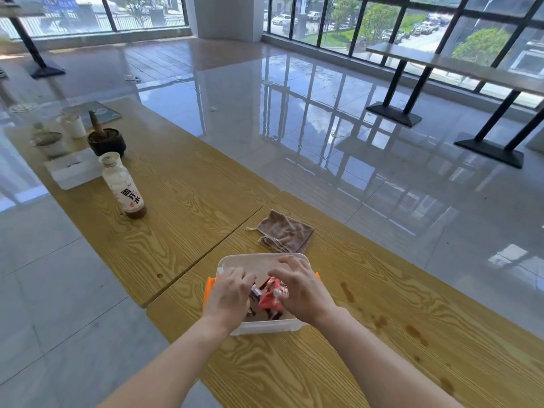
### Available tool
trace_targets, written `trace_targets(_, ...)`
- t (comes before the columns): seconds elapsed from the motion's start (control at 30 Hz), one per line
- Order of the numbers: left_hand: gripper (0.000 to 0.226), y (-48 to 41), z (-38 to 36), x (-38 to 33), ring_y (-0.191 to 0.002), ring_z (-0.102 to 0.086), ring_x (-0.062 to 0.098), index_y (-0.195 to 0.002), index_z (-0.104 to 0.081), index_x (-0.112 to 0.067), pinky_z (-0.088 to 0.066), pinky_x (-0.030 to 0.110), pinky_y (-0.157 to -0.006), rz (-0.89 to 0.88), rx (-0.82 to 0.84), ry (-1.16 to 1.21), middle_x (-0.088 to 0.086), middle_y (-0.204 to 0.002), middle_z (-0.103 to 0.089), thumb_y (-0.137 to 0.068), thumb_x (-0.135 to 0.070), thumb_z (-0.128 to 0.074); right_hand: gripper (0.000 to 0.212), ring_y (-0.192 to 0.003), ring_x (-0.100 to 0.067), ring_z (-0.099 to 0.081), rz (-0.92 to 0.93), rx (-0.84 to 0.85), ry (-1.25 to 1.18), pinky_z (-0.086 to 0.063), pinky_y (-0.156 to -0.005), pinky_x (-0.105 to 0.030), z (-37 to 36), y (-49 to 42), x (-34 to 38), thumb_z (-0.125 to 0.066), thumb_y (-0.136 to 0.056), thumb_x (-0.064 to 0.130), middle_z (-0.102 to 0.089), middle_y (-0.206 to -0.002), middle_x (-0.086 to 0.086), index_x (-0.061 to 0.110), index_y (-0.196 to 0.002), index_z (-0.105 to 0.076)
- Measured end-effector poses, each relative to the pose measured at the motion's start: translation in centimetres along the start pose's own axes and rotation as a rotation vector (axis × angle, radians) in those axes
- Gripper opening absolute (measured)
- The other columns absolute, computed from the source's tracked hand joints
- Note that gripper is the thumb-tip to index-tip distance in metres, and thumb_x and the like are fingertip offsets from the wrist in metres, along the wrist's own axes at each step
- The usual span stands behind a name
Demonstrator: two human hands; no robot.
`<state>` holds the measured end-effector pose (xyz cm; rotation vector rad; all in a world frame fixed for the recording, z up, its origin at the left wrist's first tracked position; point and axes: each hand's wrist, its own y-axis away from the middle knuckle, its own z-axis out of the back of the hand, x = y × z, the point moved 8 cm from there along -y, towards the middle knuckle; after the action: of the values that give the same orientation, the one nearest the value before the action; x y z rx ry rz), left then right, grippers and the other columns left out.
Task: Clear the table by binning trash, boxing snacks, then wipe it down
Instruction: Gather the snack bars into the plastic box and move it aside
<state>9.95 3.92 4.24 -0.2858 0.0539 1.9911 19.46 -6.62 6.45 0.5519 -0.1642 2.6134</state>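
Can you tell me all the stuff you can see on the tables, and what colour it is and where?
Wooden tables: two, yellow-brown, pushed end to end.
Clear plastic box with orange clips: one, near table, under the hands.
Red snack packet: one, inside the box; darker packets beside it.
Folded brown cloth: one, just beyond the box.
Brown stains: several, near table, right side.
Plastic bottle with white label: one, little brown liquid left, far table.
Black bowl with a stick in it: one, far table.
White cups: a few, blurry, far end.
Clear shallow tray: one, beside the bottle.
Left hand: in the box.
Right hand: gripping the red packet.
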Motion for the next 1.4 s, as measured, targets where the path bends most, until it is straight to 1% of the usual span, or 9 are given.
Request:
trace_targets(0.17, 0.043, 1.3, 1.6, 2.0, -0.111, -0.054, 0.031, -0.113, -0.065, -0.009, -0.048, 0.042, -0.095, 0.078, -0.101, 0.040, 0.011, -0.107, -0.061, -0.072, 0.001, -0.073, 0.038, -0.120, -0.025, -0.050, -0.065, -0.164, -0.039, -0.045, -0.094, -0.028, 2.0, 1.2, -1.6, -0.067, -0.085, 0.005, -0.057, -0.130, -0.003, 0.016, -0.121, -0.068)
trace_targets(0.27, 0.048, 2.0, 1.8, 3.1, -0.122, -0.047, 0.035, -0.123, -0.059, -0.007, -0.047, 0.044, -0.099, 0.169, -0.092, 0.070, 0.019, -0.122, -0.055, -0.077, -0.001, -0.069, 0.039, -0.118, -0.024, -0.052, -0.122, -0.186, -0.045, -0.042, -0.093, -0.026, 2.5, 2.1, -2.6, -0.068, -0.084, 0.004, -0.059, -0.128, -0.003, 0.015, -0.122, -0.067)
trace_targets(0.37, 0.059, 2.5, 1.6, 4.0, -0.124, -0.044, 0.032, -0.139, -0.044, -0.007, -0.045, 0.040, -0.100, 0.259, -0.060, 0.112, 0.019, -0.132, -0.048, -0.083, -0.005, -0.060, 0.040, -0.117, -0.026, -0.053, -0.172, -0.196, -0.047, -0.043, -0.092, -0.028, 2.6, 2.8, -3.5, -0.068, -0.084, 0.005, -0.059, -0.127, -0.003, 0.015, -0.123, -0.066)
trace_targets(0.5, 0.063, 3.1, 1.0, 4.8, -0.112, -0.052, 0.026, -0.145, -0.032, -0.012, -0.047, 0.035, -0.092, 0.330, -0.041, 0.198, 0.014, -0.127, -0.050, -0.086, -0.006, -0.054, 0.046, -0.119, -0.028, -0.051, -0.240, -0.165, -0.042, -0.044, -0.095, -0.031, 2.0, 3.4, -4.3, -0.071, -0.088, 0.016, -0.057, -0.129, -0.004, 0.017, -0.132, -0.059)
trace_targets(0.6, 0.062, 3.3, 1.0, 5.0, -0.094, -0.057, 0.019, -0.144, -0.035, -0.013, -0.045, 0.026, -0.077, 0.328, -0.059, 0.225, 0.008, -0.110, -0.057, -0.086, -0.007, -0.057, 0.048, -0.119, -0.030, -0.050, -0.290, -0.142, -0.051, -0.042, -0.097, -0.031, 1.5, 3.6, -4.9, -0.070, -0.089, 0.023, -0.055, -0.130, -0.005, 0.016, -0.134, -0.054)
trace_targets(0.83, 0.051, 3.1, 0.6, 6.2, -0.080, -0.052, 0.018, -0.132, -0.045, -0.017, -0.040, 0.029, -0.067, 0.402, -0.023, 0.280, 0.006, -0.103, -0.059, -0.084, -0.015, -0.060, 0.065, -0.120, -0.030, -0.051, -0.415, 0.000, -0.059, -0.041, -0.101, -0.037, -0.6, 3.1, -6.0, -0.058, -0.096, 0.039, -0.048, -0.140, -0.010, 0.016, -0.151, -0.030)
trace_targets(0.97, 0.043, 3.0, 0.7, 6.1, -0.077, -0.053, 0.019, -0.123, -0.048, -0.016, -0.038, 0.031, -0.064, 0.401, -0.026, 0.306, 0.001, -0.093, -0.056, -0.082, -0.013, -0.060, 0.058, -0.117, -0.032, -0.054, -0.459, -0.020, -0.078, -0.044, -0.096, -0.038, -0.9, 3.0, -6.6, -0.052, -0.099, 0.033, -0.049, -0.140, -0.012, 0.016, -0.150, -0.031)
trace_targets(1.1, 0.023, 2.7, 1.3, 5.6, -0.063, -0.050, 0.013, -0.096, -0.046, -0.020, -0.032, 0.027, -0.052, 0.352, -0.043, 0.293, -0.005, -0.075, -0.052, -0.080, -0.010, -0.060, 0.051, -0.113, -0.031, -0.056, -0.456, -0.035, -0.057, -0.044, -0.093, -0.036, -0.8, 3.0, -6.7, -0.049, -0.098, 0.018, -0.053, -0.136, -0.009, 0.016, -0.147, -0.036)
trace_targets(1.4, 0.024, 1.1, 2.8, 1.9, -0.067, -0.053, 0.021, -0.099, -0.047, -0.021, -0.035, 0.031, -0.055, 0.225, -0.079, 0.294, -0.005, -0.078, -0.053, -0.082, -0.013, -0.061, 0.056, -0.109, -0.029, -0.060, -0.466, -0.167, -0.012, -0.049, -0.087, -0.035, 2.4, 5.9, -8.5, -0.053, -0.097, 0.017, -0.059, -0.132, -0.004, 0.016, -0.150, -0.036)
